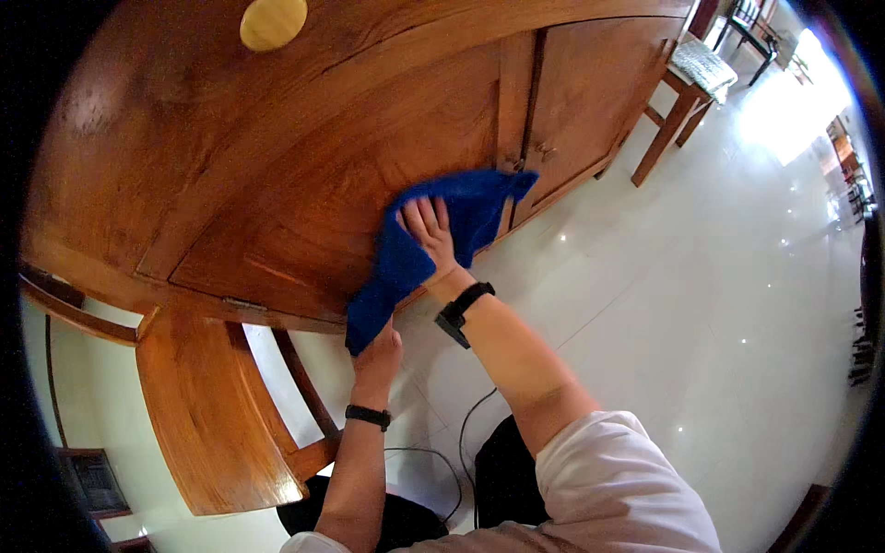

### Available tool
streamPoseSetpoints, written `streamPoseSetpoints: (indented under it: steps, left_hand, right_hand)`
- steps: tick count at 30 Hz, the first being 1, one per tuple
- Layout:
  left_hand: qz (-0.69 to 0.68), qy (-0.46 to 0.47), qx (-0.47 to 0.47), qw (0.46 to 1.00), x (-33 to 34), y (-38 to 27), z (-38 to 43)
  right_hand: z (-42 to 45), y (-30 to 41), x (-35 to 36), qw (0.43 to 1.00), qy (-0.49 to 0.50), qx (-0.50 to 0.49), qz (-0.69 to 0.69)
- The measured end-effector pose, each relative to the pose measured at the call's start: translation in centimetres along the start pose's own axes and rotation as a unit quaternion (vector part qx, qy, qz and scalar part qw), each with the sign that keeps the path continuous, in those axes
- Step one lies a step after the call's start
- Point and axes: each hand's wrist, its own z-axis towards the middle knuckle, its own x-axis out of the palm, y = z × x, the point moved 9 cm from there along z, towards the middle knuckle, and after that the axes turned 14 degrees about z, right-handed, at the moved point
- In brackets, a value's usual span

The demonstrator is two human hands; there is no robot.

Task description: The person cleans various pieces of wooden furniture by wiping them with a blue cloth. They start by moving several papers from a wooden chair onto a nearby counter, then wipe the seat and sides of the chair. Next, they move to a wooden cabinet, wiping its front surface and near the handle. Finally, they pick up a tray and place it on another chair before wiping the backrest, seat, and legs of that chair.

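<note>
A blue cloth (477, 200) lies spread against the door panel (325, 228) of a brown wooden cabinet. My right hand (432, 231) presses flat on it with the fingers extended, below and left of the small door knobs (515, 164). Lower down, my left hand (379, 352) is closed on the cloth's lower left corner, near the cabinet's bottom edge. Black bands circle both wrists. Part of the cabinet door lies hidden behind the cloth.
A wooden chair or bench (214, 408) stands close at the left of my left arm. At the upper right is a wooden stool with a covered seat (702, 66). A thin dark cable (464, 422) runs over the glossy tiled floor (622, 297) by my legs. A round yellowish disc (274, 24) rests on the cabinet top.
</note>
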Motion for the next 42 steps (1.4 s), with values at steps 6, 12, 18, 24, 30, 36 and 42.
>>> streamPoseSetpoints:
  steps: [6,12,18,24,30,36,42]
  left_hand:
    - [-0.044,0.049,-0.057,0.996,-1.0,1.1,1.5]
    - [0.001,-0.048,-0.161,0.986,-9.2,1.7,4.6]
    - [0.060,-0.087,-0.066,0.992,-11.7,-0.5,7.7]
    - [-0.141,0.161,-0.165,0.963,-8.0,1.2,5.4]
    - [-0.129,-0.180,-0.027,0.975,-18.3,-0.7,-0.9]
    - [-0.363,-0.162,-0.235,0.887,-17.3,5.1,-6.5]
    - [-0.671,0.203,-0.317,0.639,-7.1,-2.2,-8.9]
  right_hand:
    - [0.3,-4.0,-0.5,0.962,0.000,0.268,0.044]
    - [15.3,0.4,-3.7,0.988,0.030,0.116,0.097]
    - [13.6,-5.9,-4.8,0.954,-0.115,0.267,0.079]
    - [14.3,3.1,-3.0,0.956,-0.060,0.177,0.226]
    - [16.0,3.0,-9.9,0.940,-0.102,0.221,0.241]
    - [10.0,7.2,-8.0,0.765,0.188,0.521,0.329]
    - [-13.8,7.6,-6.4,0.497,0.747,0.422,0.127]
